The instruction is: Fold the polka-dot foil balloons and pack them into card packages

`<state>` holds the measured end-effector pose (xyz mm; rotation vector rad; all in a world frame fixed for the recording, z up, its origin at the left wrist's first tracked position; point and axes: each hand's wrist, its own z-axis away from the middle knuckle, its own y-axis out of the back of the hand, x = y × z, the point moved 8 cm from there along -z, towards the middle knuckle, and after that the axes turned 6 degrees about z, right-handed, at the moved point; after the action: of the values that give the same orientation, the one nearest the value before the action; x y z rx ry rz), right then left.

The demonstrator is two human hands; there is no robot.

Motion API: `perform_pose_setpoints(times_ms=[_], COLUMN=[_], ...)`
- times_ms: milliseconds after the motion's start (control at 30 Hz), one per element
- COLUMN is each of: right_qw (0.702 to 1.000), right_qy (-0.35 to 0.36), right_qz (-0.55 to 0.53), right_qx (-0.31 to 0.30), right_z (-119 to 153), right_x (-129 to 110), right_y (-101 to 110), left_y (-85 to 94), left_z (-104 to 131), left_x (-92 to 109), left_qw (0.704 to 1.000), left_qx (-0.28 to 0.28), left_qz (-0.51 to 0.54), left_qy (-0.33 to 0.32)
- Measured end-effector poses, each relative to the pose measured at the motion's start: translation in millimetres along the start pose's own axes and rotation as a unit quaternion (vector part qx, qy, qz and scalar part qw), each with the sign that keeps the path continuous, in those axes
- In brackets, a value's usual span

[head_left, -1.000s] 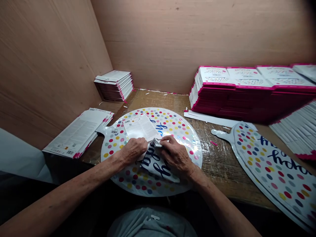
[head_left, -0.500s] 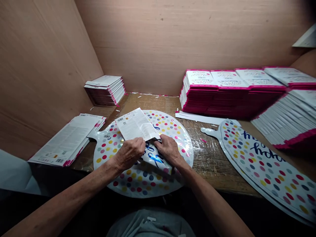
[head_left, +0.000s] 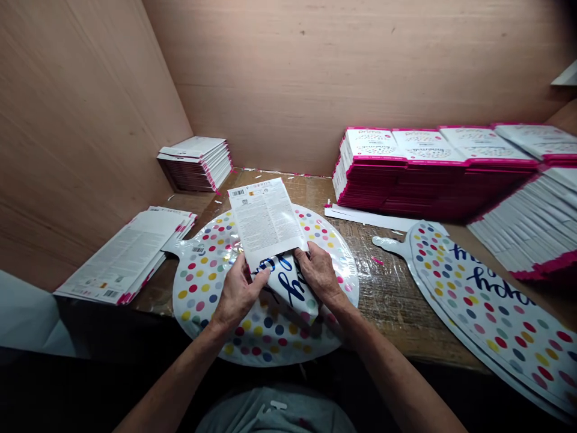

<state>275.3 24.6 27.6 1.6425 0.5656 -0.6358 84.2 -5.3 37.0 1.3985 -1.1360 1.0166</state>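
A white printed paper packet (head_left: 268,219) with a barcode tilts up in front of me over the bench. From its near end sticks out a folded foil balloon (head_left: 291,291) with blue lettering. My left hand (head_left: 238,288) is closed on the packet's near left corner, its thumb lying over the folded balloon. At the near right corner my right hand (head_left: 319,273) pinches the packet and the balloon's edge; some fingertips are hidden beneath. Under both hands a flat round balloon (head_left: 198,300) with coloured dots lies on the bench, its tail pointing left.
Printed packets (head_left: 121,252) lie fanned at the left, with a packet stack (head_left: 193,162) behind. Pink-edged packets (head_left: 383,180) stand along the back wall, more at far right (head_left: 536,216). Dotted balloons (head_left: 487,313) overhang the bench's (head_left: 383,300) right front. A white strip (head_left: 369,216) lies behind.
The packet has turned more upright and moved slightly away from me. My left hand has shifted its hold, with its thumb now over the folded balloon. More lettering shows.
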Motion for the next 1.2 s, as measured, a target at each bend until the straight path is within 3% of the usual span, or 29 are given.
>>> perform_pose_setpoints(times_ms=[100, 167, 300, 433, 500, 567, 667, 767, 867, 967, 1067, 1200], right_qw=[1.000, 0.999, 0.994, 0.992, 0.992, 0.990, 0.984, 0.978, 0.979, 0.986, 0.987, 0.911], right_qy=[-0.014, -0.024, -0.019, -0.034, -0.034, -0.026, -0.016, -0.007, -0.001, 0.009, 0.134, 0.382], right_qz=[-0.017, -0.034, -0.084, -0.111, -0.121, -0.137, -0.176, -0.203, -0.195, -0.165, -0.071, 0.114], right_qx=[0.007, -0.014, -0.070, -0.044, -0.027, -0.010, -0.009, -0.043, -0.055, -0.028, 0.054, 0.111], right_z=[3, 7, 18, 27, 30, 31, 32, 34, 35, 40, 59, 110], right_x=[11, 19, 27, 33, 33, 33, 32, 31, 31, 27, 3, -42], right_y=[7, 11, 19, 29, 32, 36, 41, 43, 46, 51, 62, 45], left_y=[-20.5, -28.1, -33.7, -30.1, -30.6, -37.0, -51.9, -61.1, -59.2, -47.4, -29.0, -11.3], left_z=[10, 12, 7, -5, -8, -8, -1, 8, 6, -4, -10, 4], left_x=[-17, -19, -24, -16, -10, -7, -5, -8, -16, -19, -20, -9], left_qw=[0.966, 0.956, 0.973, 0.994, 0.994, 0.991, 0.961, 0.938, 0.962, 0.987, 0.986, 0.980], left_qx=[-0.037, -0.036, 0.005, 0.076, 0.087, 0.050, -0.046, -0.084, -0.036, 0.056, 0.150, 0.191], left_qz=[0.236, 0.271, 0.202, 0.034, 0.030, 0.115, 0.255, 0.304, 0.235, 0.129, 0.047, 0.015], left_qy=[0.103, 0.111, 0.109, 0.067, 0.051, 0.052, 0.094, 0.143, 0.134, 0.079, 0.055, 0.059])
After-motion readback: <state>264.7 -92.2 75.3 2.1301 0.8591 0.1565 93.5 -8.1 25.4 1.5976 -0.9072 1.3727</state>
